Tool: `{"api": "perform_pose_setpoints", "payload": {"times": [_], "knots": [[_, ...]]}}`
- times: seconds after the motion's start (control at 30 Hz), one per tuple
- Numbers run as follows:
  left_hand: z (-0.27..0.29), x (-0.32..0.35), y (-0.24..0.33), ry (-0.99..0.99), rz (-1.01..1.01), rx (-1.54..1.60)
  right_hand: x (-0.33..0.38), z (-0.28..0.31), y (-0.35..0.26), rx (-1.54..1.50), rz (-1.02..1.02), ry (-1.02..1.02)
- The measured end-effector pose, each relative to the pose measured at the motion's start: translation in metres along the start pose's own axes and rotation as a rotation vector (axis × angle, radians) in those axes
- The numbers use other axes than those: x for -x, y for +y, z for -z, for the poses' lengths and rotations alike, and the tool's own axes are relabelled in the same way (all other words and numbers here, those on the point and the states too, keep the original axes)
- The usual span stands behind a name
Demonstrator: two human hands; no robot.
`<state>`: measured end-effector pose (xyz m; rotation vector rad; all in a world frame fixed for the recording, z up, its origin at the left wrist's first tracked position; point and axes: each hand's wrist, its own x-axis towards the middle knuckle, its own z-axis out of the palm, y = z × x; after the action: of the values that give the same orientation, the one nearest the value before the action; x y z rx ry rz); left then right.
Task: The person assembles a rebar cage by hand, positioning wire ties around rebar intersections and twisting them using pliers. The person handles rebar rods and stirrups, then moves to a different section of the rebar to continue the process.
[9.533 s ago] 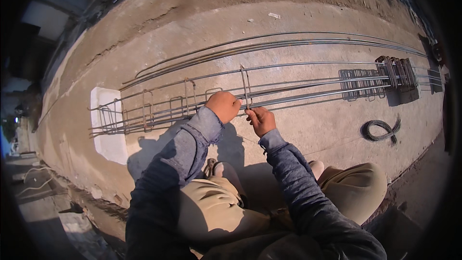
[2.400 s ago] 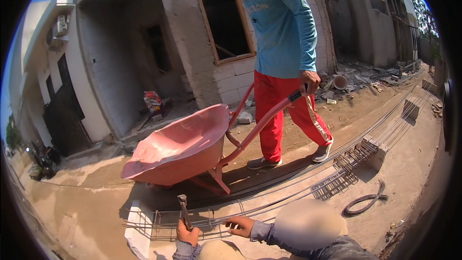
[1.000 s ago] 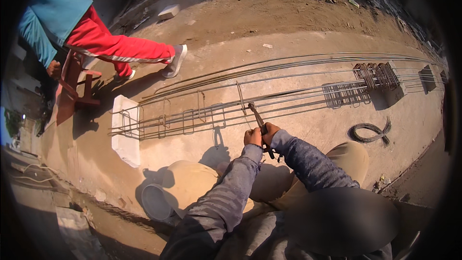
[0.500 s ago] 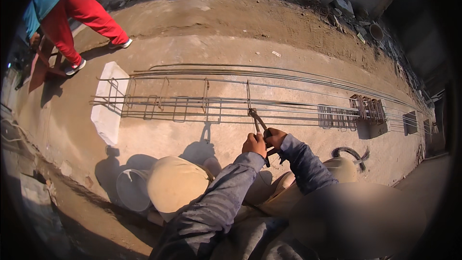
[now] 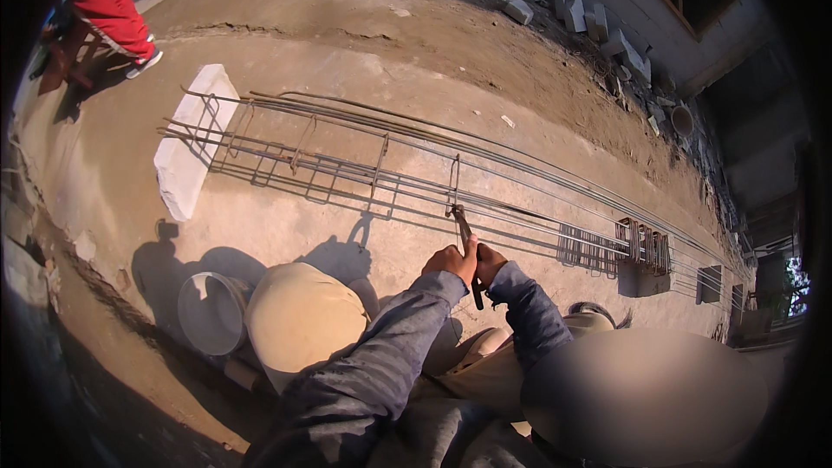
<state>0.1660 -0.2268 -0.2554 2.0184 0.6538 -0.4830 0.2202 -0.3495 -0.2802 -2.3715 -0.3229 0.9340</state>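
My left hand [image 5: 451,263] and my right hand [image 5: 490,264] are closed round the handles of dark rebar-tying pincers [image 5: 463,225], side by side. The jaws meet the foot of an upright rusty stirrup [image 5: 457,172], where it crosses the lower long bars of a rebar cage [image 5: 407,180]. Whether a tie wire lies in the jaws is too small to tell. More stirrups [image 5: 379,165] stand along the bars to the left. The cage's left end rests on a white block [image 5: 198,143].
Bunched stirrups [image 5: 643,246] hang on the bars at right, by another block. A white bucket [image 5: 211,314] stands beside my left knee [image 5: 303,321]. Dark wire [image 5: 598,308] lies past my right knee. At far left is a person in red trousers [image 5: 111,9]. Rubble [image 5: 598,22] lines the wall.
The pincers' handles have come together, and my hands with them. My view has turned, so the cage now slants down to the right. The person at far left has shifted toward the picture's edge.
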Motion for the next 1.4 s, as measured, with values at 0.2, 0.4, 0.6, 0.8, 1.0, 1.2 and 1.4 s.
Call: {"api": "perform_pose_setpoints", "payload": {"times": [0.2, 0.4, 0.6, 0.8, 1.0, 1.2, 1.4], "knots": [[0.014, -0.014, 0.002, 0.008, 0.03, -0.035, -0.003, -0.039, 0.022, -0.532, 0.099, 0.125], [-0.011, -0.046, -0.014, 0.069, 0.028, 0.162, 0.013, -0.054, -0.006, -1.199, -0.172, 0.061], [-0.025, -0.052, -0.006, 0.045, 0.06, 0.208, 0.02, -0.078, 0.019, -1.467, -0.106, -0.054], [-0.048, -0.08, -0.023, -0.001, 0.05, 0.304, 0.017, -0.078, 0.021, -1.176, -0.05, 0.03], [-0.026, -0.073, -0.003, -0.223, 0.287, 1.106, 0.023, -0.071, 0.017, -0.452, -0.088, 0.233], [-0.034, -0.089, -0.015, -0.329, 0.199, 1.015, 0.029, -0.068, 0.005, -0.098, -0.08, 0.249], [-0.033, -0.092, -0.029, -0.584, 0.054, 1.322, 0.042, -0.055, 0.001, -1.581, -0.014, -0.455]]}}
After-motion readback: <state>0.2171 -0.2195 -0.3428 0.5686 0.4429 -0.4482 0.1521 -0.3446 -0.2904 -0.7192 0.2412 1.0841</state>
